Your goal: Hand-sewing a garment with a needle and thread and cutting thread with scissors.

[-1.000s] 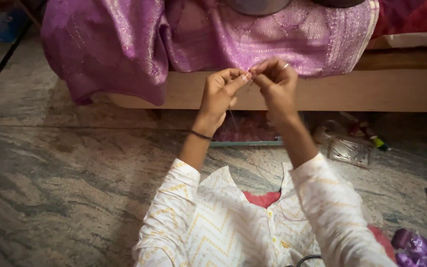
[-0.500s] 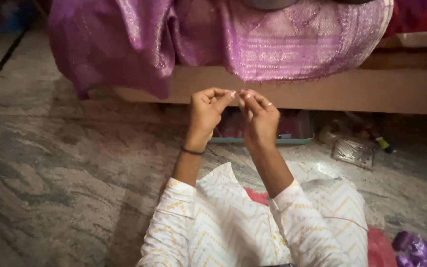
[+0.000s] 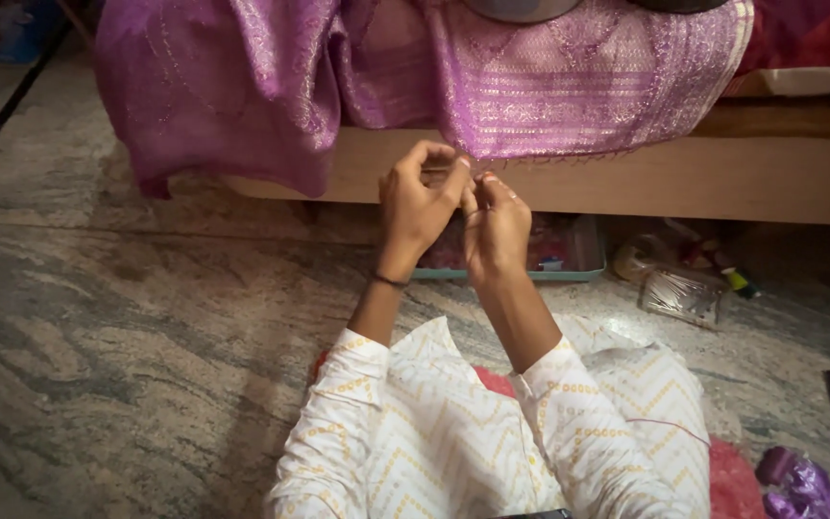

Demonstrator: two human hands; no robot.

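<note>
Purple cloth (image 3: 569, 86) edge pinched by both hands, left hand (image 3: 417, 207), right hand (image 3: 497, 226)

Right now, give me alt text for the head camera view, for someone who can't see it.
Two raised hands, left hand and right hand, meet fingertip to fingertip at the fringed edge of a purple cloth draped over a wooden ledge, above a marbled floor.

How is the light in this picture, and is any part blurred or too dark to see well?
Head view: soft, dim indoor light, no glare; the left hand and right hand are fairly sharp at the purple cloth edge, though any thread between them is too thin to see clearly; the space under the wooden ledge lies in shadow, so the tray contents are murky.
</note>
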